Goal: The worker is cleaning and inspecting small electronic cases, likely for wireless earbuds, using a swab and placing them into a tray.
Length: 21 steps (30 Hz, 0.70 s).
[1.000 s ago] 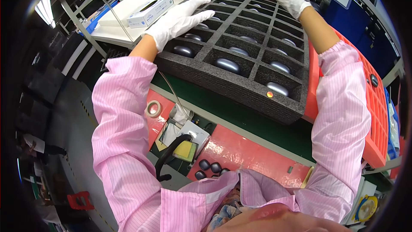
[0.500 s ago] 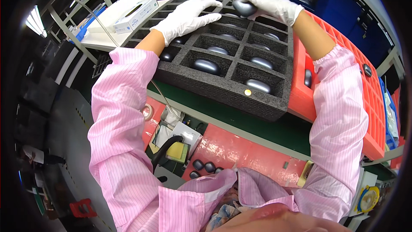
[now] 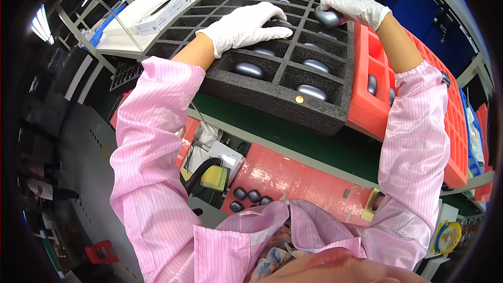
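Observation:
My white-gloved right hand [image 3: 361,10] grips a glossy dark grey, pebble-shaped piece [image 3: 329,17] above the right column of a black foam tray [image 3: 272,102]. Over the column beside it, my left hand [image 3: 246,29], also gloved, has its thumb and fingers apart. Its fingertips reach around a compartment where another dark piece [image 3: 281,22] partly shows; whether they touch it I cannot make out. Nearer to me, similar pieces lie in single compartments, among them one at the front left [image 3: 249,70] and one at the front right [image 3: 312,92].
Right of the black tray, a red compartment tray [image 3: 361,110] holds a few dark pieces under my right forearm. Below, several loose pieces [image 3: 253,196] lie on a red work surface [image 3: 293,178]. A tissue box [image 3: 165,13] stands at the far left. A thin bent tube [image 3: 112,15] arches there.
My right hand has moved right along the tray with the dark piece in its grip. My left hand has also shifted right, its fingertips now around a compartment with a piece.

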Motion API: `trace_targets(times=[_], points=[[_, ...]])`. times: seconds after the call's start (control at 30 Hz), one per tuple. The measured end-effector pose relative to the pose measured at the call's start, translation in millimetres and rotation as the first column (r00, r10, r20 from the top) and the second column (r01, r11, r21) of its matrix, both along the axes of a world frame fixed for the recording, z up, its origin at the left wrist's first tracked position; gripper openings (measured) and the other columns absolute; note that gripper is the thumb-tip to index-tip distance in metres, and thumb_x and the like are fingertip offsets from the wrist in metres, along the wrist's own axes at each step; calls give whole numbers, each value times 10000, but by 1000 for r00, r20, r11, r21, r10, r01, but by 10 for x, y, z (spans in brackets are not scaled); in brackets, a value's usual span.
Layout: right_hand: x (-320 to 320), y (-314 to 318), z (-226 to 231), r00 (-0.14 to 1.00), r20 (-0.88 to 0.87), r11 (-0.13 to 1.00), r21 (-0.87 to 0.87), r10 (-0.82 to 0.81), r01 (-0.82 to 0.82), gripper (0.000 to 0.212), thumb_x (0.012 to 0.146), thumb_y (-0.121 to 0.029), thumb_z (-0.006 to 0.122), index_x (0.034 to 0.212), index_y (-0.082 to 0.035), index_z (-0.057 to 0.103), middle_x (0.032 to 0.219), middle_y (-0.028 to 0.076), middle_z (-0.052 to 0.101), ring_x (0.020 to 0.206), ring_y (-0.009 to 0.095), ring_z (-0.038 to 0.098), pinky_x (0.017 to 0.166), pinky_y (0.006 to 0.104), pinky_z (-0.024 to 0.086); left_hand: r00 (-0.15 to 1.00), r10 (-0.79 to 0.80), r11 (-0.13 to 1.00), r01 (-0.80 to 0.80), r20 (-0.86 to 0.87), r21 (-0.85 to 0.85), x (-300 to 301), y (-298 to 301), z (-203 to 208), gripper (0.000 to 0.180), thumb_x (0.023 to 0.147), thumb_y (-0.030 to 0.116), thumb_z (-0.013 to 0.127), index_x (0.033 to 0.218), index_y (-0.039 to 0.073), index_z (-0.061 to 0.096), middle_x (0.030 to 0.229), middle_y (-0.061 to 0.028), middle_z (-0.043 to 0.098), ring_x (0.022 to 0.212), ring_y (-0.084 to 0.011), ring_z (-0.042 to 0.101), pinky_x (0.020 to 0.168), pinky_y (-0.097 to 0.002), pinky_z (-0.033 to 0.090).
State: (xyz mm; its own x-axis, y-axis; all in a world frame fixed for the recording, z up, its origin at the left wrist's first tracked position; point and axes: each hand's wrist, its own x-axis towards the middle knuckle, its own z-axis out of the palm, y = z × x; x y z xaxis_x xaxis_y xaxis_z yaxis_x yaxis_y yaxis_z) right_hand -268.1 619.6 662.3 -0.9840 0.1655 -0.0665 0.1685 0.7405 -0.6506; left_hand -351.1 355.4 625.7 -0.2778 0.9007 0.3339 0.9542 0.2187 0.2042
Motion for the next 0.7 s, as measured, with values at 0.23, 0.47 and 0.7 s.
trace_targets(times=[0.23, 0.47, 0.7], points=[[-114, 574, 126, 948, -281, 976, -197, -149, 94, 283, 881, -364, 513, 919, -97, 599, 782, -9, 575, 694, 91, 542, 690, 224, 470, 980, 186, 875, -200, 74, 440, -121, -991, 80, 447, 896, 397, 592, 1161, 38, 574, 1122, -156, 603, 1069, -277, 583, 922, -359, 445], [-205, 295, -143, 990, -24, 969, -210, -137, 129, 215, 840, -293, 573, 868, -92, 643, 766, -23, 586, 675, 70, 503, 649, 239, 405, 869, 491, 860, -494, 59, 126, -314, -1642, -223, 545, 865, 505, 581, 1159, 48, 632, 1334, -204, 506, 1258, -326, 461, 1056, -363, 346], [-456, 381, 66, 982, 37, 978, -95, -183, 186, 343, 864, -412, 484, 998, -114, 589, 842, 12, 571, 742, 100, 541, 662, 287, 517, 850, 526, 840, -514, -27, 176, -346, -1630, -296, 526, 830, 527, 605, 1093, 78, 676, 1305, -189, 534, 1212, -335, 498, 1034, -377, 370]])
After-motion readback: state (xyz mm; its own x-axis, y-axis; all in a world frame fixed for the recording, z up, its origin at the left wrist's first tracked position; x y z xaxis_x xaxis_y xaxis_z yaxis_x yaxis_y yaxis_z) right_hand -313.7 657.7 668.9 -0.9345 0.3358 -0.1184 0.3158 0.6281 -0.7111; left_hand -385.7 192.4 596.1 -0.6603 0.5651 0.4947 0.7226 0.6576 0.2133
